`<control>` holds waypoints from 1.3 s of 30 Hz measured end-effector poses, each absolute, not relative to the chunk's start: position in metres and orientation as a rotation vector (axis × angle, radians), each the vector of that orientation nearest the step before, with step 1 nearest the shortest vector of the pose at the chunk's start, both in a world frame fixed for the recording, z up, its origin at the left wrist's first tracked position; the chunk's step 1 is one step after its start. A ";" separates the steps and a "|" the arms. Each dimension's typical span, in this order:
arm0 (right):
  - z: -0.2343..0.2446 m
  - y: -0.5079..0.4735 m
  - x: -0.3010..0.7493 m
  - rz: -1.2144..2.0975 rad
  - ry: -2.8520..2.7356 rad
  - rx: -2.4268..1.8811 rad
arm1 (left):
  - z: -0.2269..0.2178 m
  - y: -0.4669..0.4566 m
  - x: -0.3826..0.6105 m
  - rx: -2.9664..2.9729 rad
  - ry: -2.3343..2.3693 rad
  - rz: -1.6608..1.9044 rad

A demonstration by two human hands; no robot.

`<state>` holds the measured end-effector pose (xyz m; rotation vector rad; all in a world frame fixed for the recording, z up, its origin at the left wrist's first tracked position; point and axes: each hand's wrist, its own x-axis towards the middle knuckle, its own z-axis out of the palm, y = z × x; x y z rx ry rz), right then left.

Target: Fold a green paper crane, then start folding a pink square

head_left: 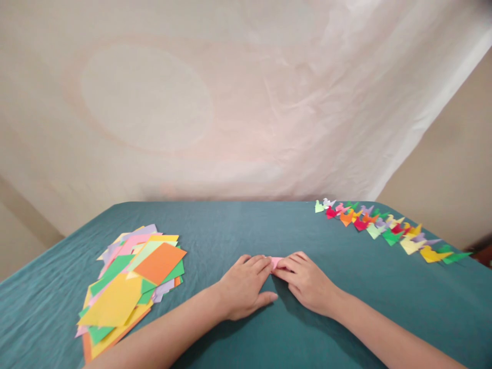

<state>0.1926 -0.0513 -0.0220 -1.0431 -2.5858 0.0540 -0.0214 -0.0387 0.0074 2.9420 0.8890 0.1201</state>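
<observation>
A small piece of folded pink paper (275, 262) lies on the table between my two hands, mostly covered by fingers. My left hand (248, 284) rests palm down with its fingertips on the paper's left part, the fingers laid out and the thumb apart from them. On the right side, my right hand (307, 282) has its fingers curled in and closed at the paper's edge. How the paper is folded under the fingers is hidden.
A loose pile of coloured paper sheets (115, 302) spreads over the left of the green-covered table (230, 225). Rows of several folded paper birds (374, 230) stand at the far right. Behind the table hangs a pale cloth (246, 113).
</observation>
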 end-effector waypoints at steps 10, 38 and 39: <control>-0.018 -0.055 0.190 -0.226 -2.755 -0.998 | 0.006 -0.040 -0.020 2.978 0.917 0.104; -0.025 -0.062 0.196 -0.135 -2.520 -1.163 | 0.006 -0.039 -0.021 2.979 0.876 0.158; -0.026 -0.062 0.194 -0.146 -2.527 -1.156 | 0.007 -0.039 -0.021 2.979 0.875 0.159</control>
